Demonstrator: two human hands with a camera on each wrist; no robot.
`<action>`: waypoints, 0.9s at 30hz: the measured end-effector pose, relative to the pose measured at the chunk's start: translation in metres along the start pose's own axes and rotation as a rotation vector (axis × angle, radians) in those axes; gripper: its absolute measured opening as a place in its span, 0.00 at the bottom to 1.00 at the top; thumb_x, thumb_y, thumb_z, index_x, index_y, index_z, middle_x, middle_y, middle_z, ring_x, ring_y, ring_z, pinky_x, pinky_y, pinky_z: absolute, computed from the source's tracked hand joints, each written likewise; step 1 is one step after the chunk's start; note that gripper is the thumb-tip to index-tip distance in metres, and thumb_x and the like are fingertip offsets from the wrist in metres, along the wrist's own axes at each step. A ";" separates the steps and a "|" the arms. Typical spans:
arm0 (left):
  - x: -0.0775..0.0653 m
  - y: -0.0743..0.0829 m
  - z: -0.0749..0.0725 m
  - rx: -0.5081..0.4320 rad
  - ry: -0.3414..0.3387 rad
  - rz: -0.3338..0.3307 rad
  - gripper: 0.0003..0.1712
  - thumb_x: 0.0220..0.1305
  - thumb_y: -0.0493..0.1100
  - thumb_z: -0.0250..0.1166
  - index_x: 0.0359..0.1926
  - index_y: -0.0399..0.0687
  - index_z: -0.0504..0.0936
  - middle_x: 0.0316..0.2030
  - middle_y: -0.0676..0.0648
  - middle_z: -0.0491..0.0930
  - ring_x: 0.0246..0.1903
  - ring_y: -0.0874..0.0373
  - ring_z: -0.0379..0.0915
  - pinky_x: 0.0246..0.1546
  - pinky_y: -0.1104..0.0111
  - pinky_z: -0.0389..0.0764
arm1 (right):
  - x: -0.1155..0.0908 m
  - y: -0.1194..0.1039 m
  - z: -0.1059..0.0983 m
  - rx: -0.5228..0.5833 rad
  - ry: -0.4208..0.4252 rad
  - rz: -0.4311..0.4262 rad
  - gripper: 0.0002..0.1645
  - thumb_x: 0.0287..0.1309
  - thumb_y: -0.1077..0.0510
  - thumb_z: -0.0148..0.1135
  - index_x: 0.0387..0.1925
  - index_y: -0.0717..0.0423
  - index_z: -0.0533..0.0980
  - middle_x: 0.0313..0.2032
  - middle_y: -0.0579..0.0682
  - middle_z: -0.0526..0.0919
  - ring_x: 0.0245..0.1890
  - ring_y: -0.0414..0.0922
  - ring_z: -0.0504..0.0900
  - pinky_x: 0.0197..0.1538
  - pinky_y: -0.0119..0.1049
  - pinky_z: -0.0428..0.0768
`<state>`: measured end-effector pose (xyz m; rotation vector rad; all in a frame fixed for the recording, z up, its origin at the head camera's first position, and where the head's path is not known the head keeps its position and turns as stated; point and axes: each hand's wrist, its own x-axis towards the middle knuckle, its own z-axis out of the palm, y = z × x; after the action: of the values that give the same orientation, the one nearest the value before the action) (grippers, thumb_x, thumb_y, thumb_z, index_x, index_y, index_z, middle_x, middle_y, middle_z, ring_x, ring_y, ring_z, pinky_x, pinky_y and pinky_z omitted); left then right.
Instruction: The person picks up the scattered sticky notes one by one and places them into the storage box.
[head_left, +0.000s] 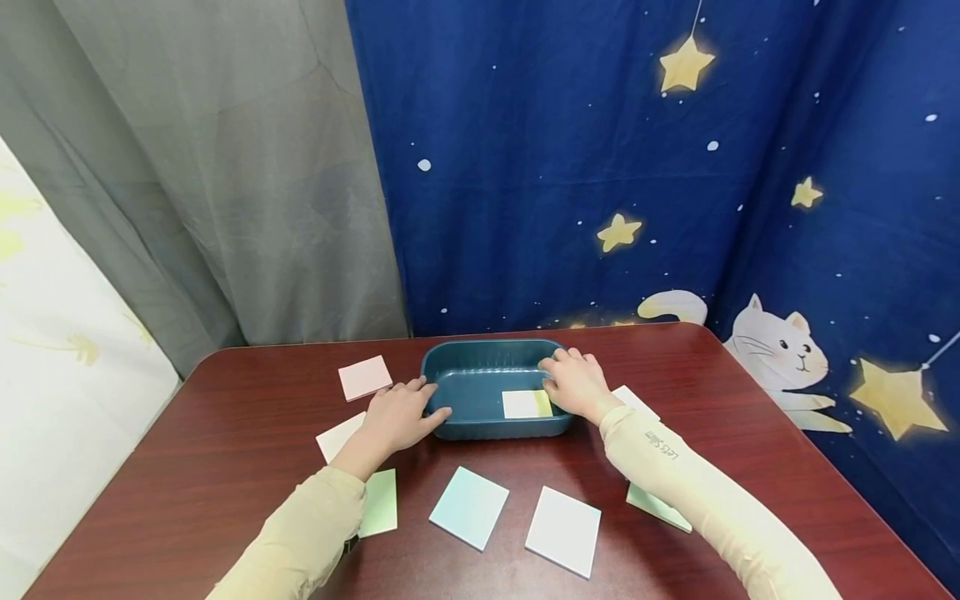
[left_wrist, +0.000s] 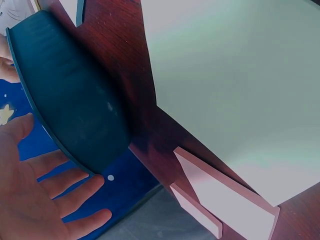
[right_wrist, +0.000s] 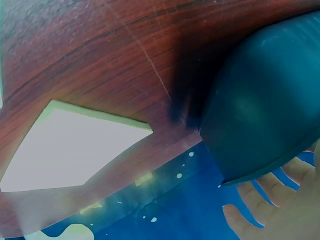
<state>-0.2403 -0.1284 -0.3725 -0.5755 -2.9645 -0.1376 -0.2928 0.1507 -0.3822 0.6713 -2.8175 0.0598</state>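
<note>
A teal plastic basket (head_left: 498, 429) stands toward the back of the table, with a white and yellow sticky-note pad (head_left: 525, 404) inside. My left hand (head_left: 397, 415) is at its left end, thumb over the front rim. The left wrist view shows those fingers (left_wrist: 75, 200) spread and fairly straight, some tips right at the rim. At the right end is my right hand (head_left: 576, 382), its fingertips over the rim. From the right wrist, its fingers (right_wrist: 272, 190) look spread, with some tips hidden behind the rim.
Around the basket lie a pink pad (head_left: 365, 377), a pale pad (head_left: 339, 435), a green pad (head_left: 381, 502), a light-blue pad (head_left: 469, 507) and a white pad (head_left: 564, 531). Another pale pad (head_left: 636, 402) and green pad (head_left: 660, 508) are partly behind my right arm. Curtains (head_left: 525, 167) hang behind the table.
</note>
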 end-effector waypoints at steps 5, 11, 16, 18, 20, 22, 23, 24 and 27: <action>-0.001 0.001 -0.001 -0.004 -0.005 -0.007 0.32 0.58 0.60 0.53 0.54 0.41 0.73 0.53 0.38 0.68 0.47 0.44 0.68 0.45 0.50 0.66 | -0.003 0.005 -0.008 0.020 0.067 -0.014 0.17 0.51 0.55 0.57 0.44 0.53 0.77 0.38 0.51 0.74 0.37 0.50 0.70 0.36 0.45 0.68; -0.002 0.001 -0.003 -0.004 -0.009 -0.015 0.32 0.58 0.61 0.52 0.54 0.42 0.73 0.54 0.38 0.68 0.48 0.44 0.68 0.45 0.49 0.66 | -0.010 0.015 -0.019 0.037 0.109 -0.016 0.18 0.49 0.54 0.59 0.44 0.54 0.77 0.39 0.52 0.74 0.38 0.50 0.70 0.35 0.45 0.68; -0.002 0.001 -0.002 -0.008 -0.005 -0.013 0.33 0.58 0.61 0.52 0.54 0.41 0.73 0.54 0.38 0.68 0.48 0.44 0.68 0.45 0.49 0.65 | -0.015 0.023 -0.023 0.043 0.121 -0.003 0.18 0.49 0.54 0.58 0.43 0.55 0.78 0.38 0.52 0.75 0.37 0.51 0.70 0.34 0.45 0.68; -0.001 0.001 -0.002 -0.007 -0.002 -0.009 0.32 0.58 0.60 0.52 0.54 0.41 0.73 0.53 0.38 0.68 0.47 0.44 0.68 0.45 0.49 0.66 | -0.017 0.026 -0.024 0.047 0.119 0.008 0.18 0.49 0.53 0.58 0.43 0.55 0.78 0.38 0.52 0.75 0.37 0.51 0.70 0.35 0.45 0.68; -0.001 0.001 -0.001 -0.004 -0.002 -0.008 0.32 0.58 0.60 0.53 0.53 0.41 0.73 0.53 0.38 0.68 0.47 0.44 0.68 0.45 0.49 0.66 | -0.019 0.029 -0.026 0.056 0.118 0.020 0.19 0.49 0.53 0.58 0.43 0.55 0.78 0.38 0.52 0.75 0.38 0.51 0.70 0.36 0.46 0.68; -0.001 0.001 -0.001 -0.005 0.000 -0.007 0.32 0.58 0.60 0.53 0.53 0.41 0.73 0.53 0.38 0.68 0.47 0.44 0.68 0.45 0.49 0.66 | -0.021 0.032 -0.027 0.059 0.120 0.030 0.19 0.49 0.53 0.59 0.43 0.55 0.77 0.39 0.52 0.74 0.39 0.51 0.70 0.37 0.46 0.68; -0.001 0.001 -0.001 -0.004 -0.001 -0.009 0.32 0.58 0.60 0.53 0.53 0.41 0.73 0.53 0.38 0.68 0.47 0.44 0.68 0.45 0.49 0.66 | -0.022 0.034 -0.028 0.058 0.122 0.033 0.19 0.49 0.52 0.59 0.44 0.55 0.77 0.39 0.53 0.74 0.40 0.51 0.70 0.37 0.47 0.68; -0.001 0.001 -0.001 -0.003 0.001 -0.007 0.32 0.58 0.60 0.53 0.53 0.41 0.73 0.53 0.38 0.69 0.47 0.44 0.68 0.45 0.49 0.66 | -0.023 0.036 -0.028 0.058 0.123 0.034 0.19 0.49 0.52 0.59 0.44 0.55 0.77 0.39 0.53 0.74 0.40 0.51 0.70 0.37 0.47 0.69; -0.001 0.002 -0.001 -0.003 0.002 -0.006 0.32 0.58 0.60 0.53 0.53 0.41 0.73 0.53 0.38 0.69 0.47 0.44 0.68 0.45 0.49 0.66 | -0.028 0.042 -0.029 0.052 0.124 0.035 0.19 0.49 0.53 0.59 0.43 0.55 0.77 0.39 0.54 0.74 0.40 0.52 0.70 0.37 0.47 0.69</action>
<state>-0.2386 -0.1273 -0.3718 -0.5661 -2.9653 -0.1425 -0.2808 0.2029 -0.3603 0.6076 -2.7164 0.1756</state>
